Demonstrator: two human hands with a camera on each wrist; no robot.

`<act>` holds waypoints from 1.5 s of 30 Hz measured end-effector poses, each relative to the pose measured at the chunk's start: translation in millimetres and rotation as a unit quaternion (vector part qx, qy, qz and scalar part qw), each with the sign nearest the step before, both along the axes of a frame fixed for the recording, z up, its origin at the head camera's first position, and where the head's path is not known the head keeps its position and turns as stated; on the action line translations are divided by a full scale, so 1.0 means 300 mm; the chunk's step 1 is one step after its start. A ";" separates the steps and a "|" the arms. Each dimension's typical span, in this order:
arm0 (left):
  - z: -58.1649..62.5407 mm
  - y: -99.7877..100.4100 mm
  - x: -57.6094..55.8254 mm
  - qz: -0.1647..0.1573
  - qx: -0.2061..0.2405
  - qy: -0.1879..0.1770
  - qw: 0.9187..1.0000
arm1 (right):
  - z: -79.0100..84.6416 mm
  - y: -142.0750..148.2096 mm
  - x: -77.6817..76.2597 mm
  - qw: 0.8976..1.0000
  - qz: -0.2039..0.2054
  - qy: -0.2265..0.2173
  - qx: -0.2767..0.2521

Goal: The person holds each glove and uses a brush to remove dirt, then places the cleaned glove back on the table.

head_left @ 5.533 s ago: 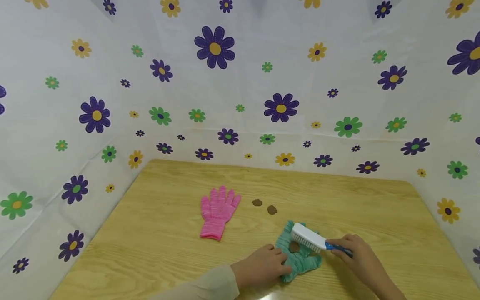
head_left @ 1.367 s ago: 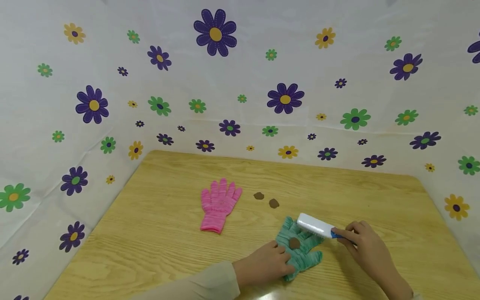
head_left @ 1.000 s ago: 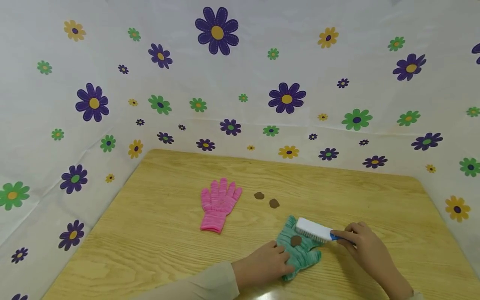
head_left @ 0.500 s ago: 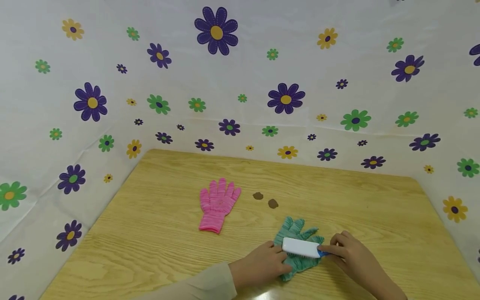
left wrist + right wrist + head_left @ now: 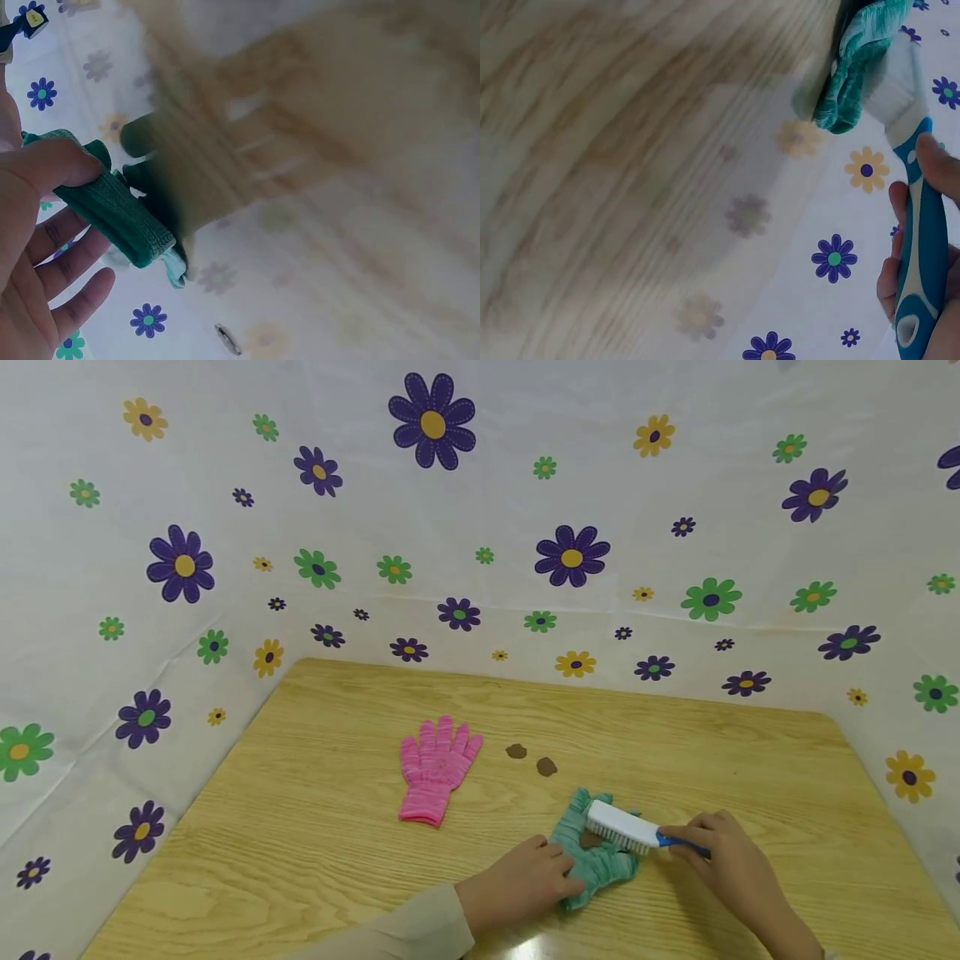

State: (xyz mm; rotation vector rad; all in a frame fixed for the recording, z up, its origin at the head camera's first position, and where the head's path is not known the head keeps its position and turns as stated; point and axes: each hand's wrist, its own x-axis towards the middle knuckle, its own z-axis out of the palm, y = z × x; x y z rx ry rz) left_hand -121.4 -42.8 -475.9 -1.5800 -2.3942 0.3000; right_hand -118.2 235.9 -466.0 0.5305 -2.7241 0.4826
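Note:
A green knitted glove (image 5: 597, 870) lies bunched on the table in the head view, with a brown spot (image 5: 591, 840) on it partly covered by a brush. My left hand (image 5: 521, 882) holds the glove at its near left edge; in the left wrist view the thumb lies over the folded green fabric (image 5: 120, 214) with fingers beneath. My right hand (image 5: 727, 860) grips the blue handle of a white scrub brush (image 5: 622, 827), its bristles down on the glove's finger part. In the right wrist view, thumb and fingers wrap the blue-and-white handle (image 5: 922, 247).
A pink knitted glove (image 5: 437, 772) lies flat, palm area up, to the left on the wooden table (image 5: 315, 827). Two small brown flat pieces (image 5: 516, 751) lie between the gloves, farther back. A white flower-printed sheet (image 5: 495, 510) walls the table's back and sides.
Over the last half second the brush has moved away from me and slightly right, showing part of the brown spot. The green glove's fingers have bunched up. The left hand has stayed nearly still.

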 end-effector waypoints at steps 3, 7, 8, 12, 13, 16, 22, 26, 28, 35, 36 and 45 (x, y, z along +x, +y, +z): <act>-0.001 0.000 -0.005 0.000 0.008 0.016 1.000 | 0.017 -0.001 -0.004 0.999 -0.035 -0.002 -0.002; -0.005 -0.003 -0.005 -0.002 0.012 0.021 1.000 | 0.030 0.004 -0.006 0.999 -0.045 0.029 -0.009; -0.005 -0.003 -0.005 -0.002 0.010 0.020 1.000 | 0.032 0.005 -0.006 0.998 -0.043 0.034 -0.009; -0.001 -0.005 0.000 -0.005 -0.006 0.015 1.000 | 0.050 0.012 -0.011 0.996 -0.061 0.060 -0.012; 0.000 -0.005 0.000 -0.005 -0.011 0.012 1.000 | 0.054 0.015 -0.012 0.995 -0.071 0.069 -0.017; 0.000 -0.007 0.004 -0.008 -0.018 0.008 1.000 | 0.063 0.025 -0.014 0.991 -0.084 0.102 -0.029; -0.005 -0.009 0.003 -0.006 -0.020 0.007 1.000 | 0.036 0.021 -0.014 0.989 0.063 0.134 0.011; -0.002 -0.005 0.002 -0.008 -0.025 0.005 1.000 | 0.004 0.028 -0.014 0.994 0.067 0.084 0.017; 0.002 -0.002 0.002 -0.010 -0.027 0.001 1.000 | -0.006 0.041 -0.016 0.999 0.027 0.044 0.009; 0.004 0.004 0.003 -0.008 -0.021 0.000 1.000 | 0.012 0.092 -0.038 0.994 -0.095 -0.043 -0.040; 0.003 0.003 0.003 -0.008 -0.018 0.001 1.000 | 0.017 0.094 -0.037 0.994 -0.097 -0.035 -0.044; 0.000 -0.004 -0.002 -0.006 -0.008 -0.005 1.000 | -0.001 0.009 0.002 0.988 0.113 0.100 -0.018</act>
